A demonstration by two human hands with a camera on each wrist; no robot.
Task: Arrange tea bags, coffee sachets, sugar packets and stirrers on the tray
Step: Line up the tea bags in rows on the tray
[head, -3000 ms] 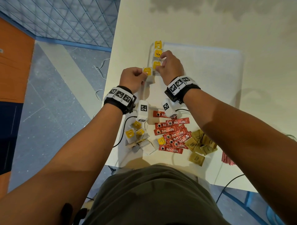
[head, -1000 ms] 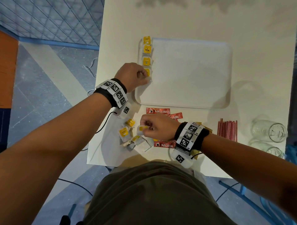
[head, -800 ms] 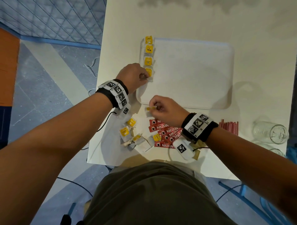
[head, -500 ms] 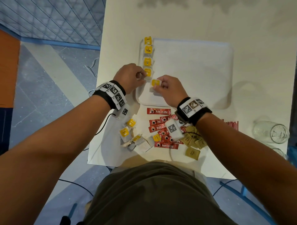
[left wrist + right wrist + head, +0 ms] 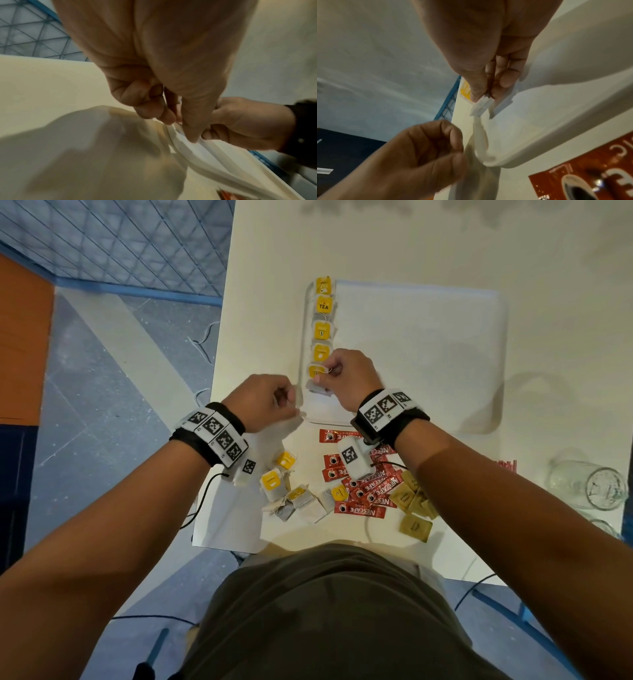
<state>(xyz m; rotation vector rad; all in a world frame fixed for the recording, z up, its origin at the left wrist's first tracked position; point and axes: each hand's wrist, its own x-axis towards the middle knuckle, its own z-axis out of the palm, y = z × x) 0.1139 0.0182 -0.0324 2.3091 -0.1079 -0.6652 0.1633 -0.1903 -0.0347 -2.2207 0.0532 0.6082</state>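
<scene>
A white tray (image 5: 428, 354) lies on the table with a row of yellow-tagged tea bags (image 5: 322, 330) along its left rim. My right hand (image 5: 323, 376) pinches a white tea bag (image 5: 317, 387) at the near end of that row; in the right wrist view thumb and fingers hold this tea bag (image 5: 479, 106) just over the tray. My left hand (image 5: 287, 402) hovers at the tray's near left corner with curled fingers and nothing visible in them; its thumb tip meets the tray's rim (image 5: 214, 155). Loose tea bags (image 5: 284, 487), red coffee sachets (image 5: 363, 487), brown sugar packets (image 5: 411, 505) and red stirrers (image 5: 507, 465) lie in front of the tray.
Two glasses (image 5: 589, 484) lie on their sides at the right, by the stirrers. The table's left edge (image 5: 219, 371) runs close beside the tray, with floor below. Cables from the wrist cameras trail over the near table edge.
My right hand picked a tea bag from the pile and carried it to the near end of the row. My left hand drew back from the fourth bag to the tray's corner.
</scene>
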